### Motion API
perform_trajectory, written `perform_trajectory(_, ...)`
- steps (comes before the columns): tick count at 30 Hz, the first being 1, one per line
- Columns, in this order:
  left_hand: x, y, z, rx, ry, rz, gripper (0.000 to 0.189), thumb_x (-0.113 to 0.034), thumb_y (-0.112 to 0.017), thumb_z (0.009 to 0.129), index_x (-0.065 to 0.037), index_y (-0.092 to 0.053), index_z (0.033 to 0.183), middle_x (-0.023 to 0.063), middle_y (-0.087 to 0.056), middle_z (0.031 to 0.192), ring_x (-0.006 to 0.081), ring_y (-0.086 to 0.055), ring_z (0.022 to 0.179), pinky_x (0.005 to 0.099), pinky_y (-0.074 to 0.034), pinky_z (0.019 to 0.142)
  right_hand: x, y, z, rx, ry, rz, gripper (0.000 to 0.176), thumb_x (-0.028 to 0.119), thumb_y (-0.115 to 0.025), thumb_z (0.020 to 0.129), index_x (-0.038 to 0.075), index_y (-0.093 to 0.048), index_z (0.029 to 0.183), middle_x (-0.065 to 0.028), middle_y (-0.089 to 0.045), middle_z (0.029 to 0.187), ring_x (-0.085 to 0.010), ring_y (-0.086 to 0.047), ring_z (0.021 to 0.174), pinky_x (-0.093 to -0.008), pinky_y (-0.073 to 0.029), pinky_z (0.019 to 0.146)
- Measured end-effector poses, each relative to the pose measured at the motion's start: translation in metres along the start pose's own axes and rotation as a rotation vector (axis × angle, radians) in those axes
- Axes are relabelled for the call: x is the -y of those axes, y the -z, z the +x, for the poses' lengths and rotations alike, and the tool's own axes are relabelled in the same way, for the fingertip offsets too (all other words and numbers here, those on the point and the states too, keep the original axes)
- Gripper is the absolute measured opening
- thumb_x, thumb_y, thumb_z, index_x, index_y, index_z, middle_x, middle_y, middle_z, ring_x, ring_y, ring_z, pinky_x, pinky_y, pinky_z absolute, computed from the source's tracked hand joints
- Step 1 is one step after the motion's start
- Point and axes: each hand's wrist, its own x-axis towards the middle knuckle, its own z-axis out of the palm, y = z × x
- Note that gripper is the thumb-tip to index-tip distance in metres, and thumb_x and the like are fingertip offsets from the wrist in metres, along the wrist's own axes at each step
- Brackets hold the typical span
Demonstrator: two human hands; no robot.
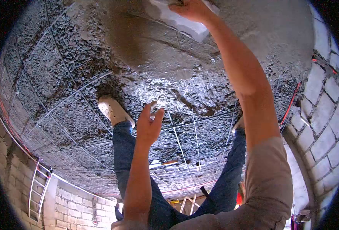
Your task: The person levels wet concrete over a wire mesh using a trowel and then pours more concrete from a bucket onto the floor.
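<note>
My right hand (pixel 192 10) reaches forward to the top edge of the view, its fingers closed at a pale, flat board (pixel 177 19) smeared with wet concrete; the grip itself is partly cut off. The board lies against the wet grey concrete (pixel 269 28). Nearer to me, my left hand (pixel 149 126) hovers over gravel, fingers curved with a gap between thumb and forefinger. I make out nothing held in it. Below its fingertips, rough concrete (pixel 169 86) thins out into the gravel (pixel 77 115).
Thin steel rebar (pixel 72 94) crosses the gravel in a grid. My feet in pale clogs (pixel 112 110) stand apart among the bars. A block wall (pixel 319 134) rises on the right. A white ladder (pixel 39 189) leans at the lower left, and a red line (pixel 291 103) runs near the right wall.
</note>
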Motion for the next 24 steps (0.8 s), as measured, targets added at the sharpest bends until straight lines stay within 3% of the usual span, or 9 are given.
perform_trajectory(3, 0.001, -0.001, -0.002, 0.026, 0.053, 0.04, 0.052, -0.036, -0.056, 0.091, 0.003, -0.046, 0.126, 0.0209, -0.054, 0.12, 0.0278, -0.059, 0.1, 0.033, -0.05, 0.071, -0.005, -0.009, 0.002, 0.14, -0.039, 0.049, 0.049, 0.019, -0.058, 0.082, 0.007, -0.049, 0.128, -0.0187, -0.06, 0.112, -0.0266, -0.058, 0.097, -0.0345, -0.045, 0.083)
perform_trajectory(5, 0.007, -0.004, -0.003, 0.011, 0.016, 0.082, 0.053, -0.037, -0.055, 0.091, 0.003, -0.047, 0.125, 0.0215, -0.054, 0.119, 0.0287, -0.06, 0.1, 0.0332, -0.05, 0.072, -0.016, -0.016, -0.001, 0.185, 0.133, 0.021, 0.05, 0.02, -0.058, 0.081, 0.007, -0.048, 0.129, -0.0189, -0.059, 0.114, -0.0278, -0.057, 0.1, -0.0356, -0.045, 0.084)
perform_trajectory(12, 0.013, -0.014, -0.004, 0.014, 0.056, 0.018, 0.054, -0.036, -0.056, 0.09, 0.003, -0.047, 0.125, 0.021, -0.054, 0.121, 0.0271, -0.06, 0.099, 0.0336, -0.048, 0.075, -0.014, -0.032, -0.039, 0.312, 0.259, -0.126, 0.051, 0.021, -0.058, 0.081, 0.007, -0.047, 0.129, -0.0215, -0.06, 0.109, -0.034, -0.06, 0.094, -0.0396, -0.046, 0.083)
perform_trajectory(15, 0.013, -0.015, -0.005, 0.019, 0.074, 0.004, 0.054, -0.035, -0.057, 0.09, 0.003, -0.046, 0.126, 0.021, -0.053, 0.123, 0.0265, -0.059, 0.101, 0.0332, -0.048, 0.077, -0.004, -0.029, -0.052, 0.443, 0.103, -0.164, 0.05, 0.021, -0.057, 0.082, 0.008, -0.047, 0.129, -0.0212, -0.06, 0.109, -0.0337, -0.06, 0.094, -0.0392, -0.046, 0.083)
perform_trajectory(19, 0.014, -0.017, -0.006, 0.015, 0.078, -0.011, 0.055, -0.035, -0.057, 0.09, 0.003, -0.045, 0.126, 0.0204, -0.053, 0.122, 0.0249, -0.058, 0.099, 0.0324, -0.048, 0.076, -0.019, -0.044, -0.064, 0.447, 0.2, -0.131, 0.05, 0.021, -0.058, 0.082, 0.006, -0.047, 0.129, -0.0192, -0.06, 0.11, -0.0294, -0.06, 0.095, -0.0362, -0.046, 0.084)
perform_trajectory(21, 0.013, -0.015, -0.006, 0.027, 0.076, 0.008, 0.053, -0.035, -0.056, 0.09, 0.003, -0.046, 0.125, 0.02, -0.054, 0.121, 0.0245, -0.059, 0.097, 0.0325, -0.048, 0.076, -0.029, -0.061, -0.071, 0.384, 0.198, -0.196, 0.046, 0.023, -0.06, 0.078, 0.013, -0.053, 0.123, -0.0168, -0.061, 0.107, -0.0356, -0.06, 0.095, -0.0444, -0.048, 0.084)
perform_trajectory(22, 0.013, -0.015, -0.006, 0.033, 0.068, 0.028, 0.052, -0.034, -0.056, 0.09, 0.003, -0.046, 0.125, 0.0199, -0.054, 0.121, 0.0245, -0.059, 0.096, 0.0322, -0.048, 0.076, -0.031, -0.064, -0.074, 0.385, 0.196, -0.195, 0.046, 0.023, -0.06, 0.078, 0.013, -0.053, 0.123, -0.0168, -0.061, 0.107, -0.0356, -0.06, 0.095, -0.0444, -0.048, 0.084)
perform_trajectory(24, 0.016, -0.015, -0.006, 0.024, 0.036, 0.054, 0.05, -0.033, -0.056, 0.09, 0.004, -0.048, 0.123, 0.0203, -0.056, 0.119, 0.0245, -0.061, 0.094, 0.0319, -0.048, 0.075, -0.034, -0.068, -0.08, 0.265, 0.383, -0.212, 0.045, 0.019, -0.066, 0.081, 0.013, -0.053, 0.124, -0.0126, -0.067, 0.086, -0.0233, -0.065, 0.069, -0.037, -0.051, 0.064)
